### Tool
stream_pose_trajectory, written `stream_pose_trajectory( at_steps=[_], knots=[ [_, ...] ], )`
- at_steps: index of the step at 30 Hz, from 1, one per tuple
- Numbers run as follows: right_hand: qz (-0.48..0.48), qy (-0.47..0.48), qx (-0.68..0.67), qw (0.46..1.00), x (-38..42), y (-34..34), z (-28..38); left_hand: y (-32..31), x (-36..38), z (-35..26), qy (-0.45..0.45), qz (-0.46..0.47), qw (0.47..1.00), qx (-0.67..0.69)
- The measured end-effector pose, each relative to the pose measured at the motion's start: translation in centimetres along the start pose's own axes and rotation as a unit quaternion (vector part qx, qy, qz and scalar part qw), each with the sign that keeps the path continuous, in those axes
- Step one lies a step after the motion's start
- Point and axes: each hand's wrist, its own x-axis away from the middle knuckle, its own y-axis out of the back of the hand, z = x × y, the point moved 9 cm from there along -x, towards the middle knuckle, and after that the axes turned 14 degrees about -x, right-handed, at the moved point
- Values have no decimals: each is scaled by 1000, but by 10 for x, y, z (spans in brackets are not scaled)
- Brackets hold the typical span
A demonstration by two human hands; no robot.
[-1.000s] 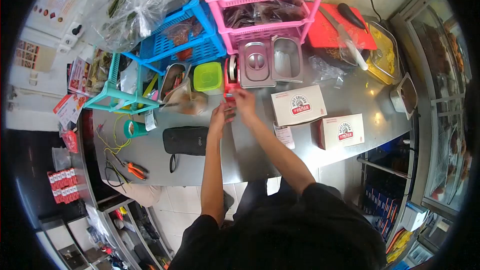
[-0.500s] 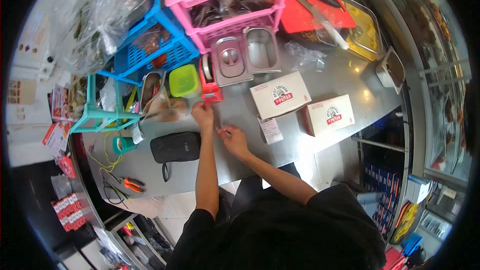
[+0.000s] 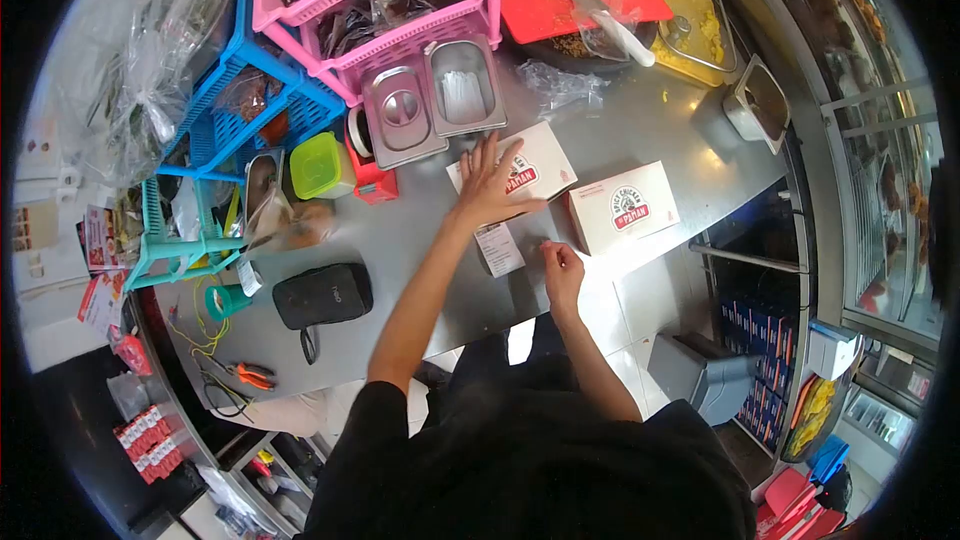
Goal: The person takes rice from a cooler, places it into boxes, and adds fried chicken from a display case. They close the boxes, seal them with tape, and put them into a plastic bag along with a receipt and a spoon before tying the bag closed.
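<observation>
My left hand (image 3: 488,182) lies spread over the top of a white printed food box (image 3: 547,162), covering part of its logo. A paper receipt (image 3: 500,250) lies at that box's near edge, just below my left hand. My right hand (image 3: 564,275) is closed in a pinch over the counter, right of the receipt and below the second white box (image 3: 625,208). Whatever sits between its fingertips is too small to make out. The red tape dispenser (image 3: 372,175) stands left of my left hand.
Steel containers (image 3: 463,90) and a pink basket (image 3: 400,30) stand behind the boxes. A knife (image 3: 600,15) rests on a red cutting board (image 3: 535,5). At left are a black pouch (image 3: 323,296), a green-lidded tub (image 3: 318,166) and pliers (image 3: 253,375). The counter's front edge is close.
Both hands have moved right, away from the tape dispenser. My left hand has opened onto the left box; my right hand has come beside the receipt, still pinched. The camera view has shifted.
</observation>
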Motion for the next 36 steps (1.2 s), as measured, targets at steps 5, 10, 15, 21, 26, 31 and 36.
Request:
stream_pose_trajectory(
  at_steps=[5,10,15,21,26,31,36],
  knots=[
    [9,7,4,1000,0,-6,1,-3,-8,1,-53,190,980,-28],
    [33,76,-74,994,-7,-18,62,5,-3,17,42,266,939,213],
    [129,117,-192,966,-26,-5,119,50,12,-44,103,382,667,631],
    [-227,87,-117,963,-86,189,125,54,-50,-118,-141,97,961,218],
    [-198,286,-37,937,-106,230,166,0,-38,-178,-144,74,981,104],
    [-76,282,16,956,-105,124,192,58,-1,-134,-19,-108,988,111],
    [279,249,-55,926,-43,-107,215,96,118,14,214,-238,890,324]
  ],
)
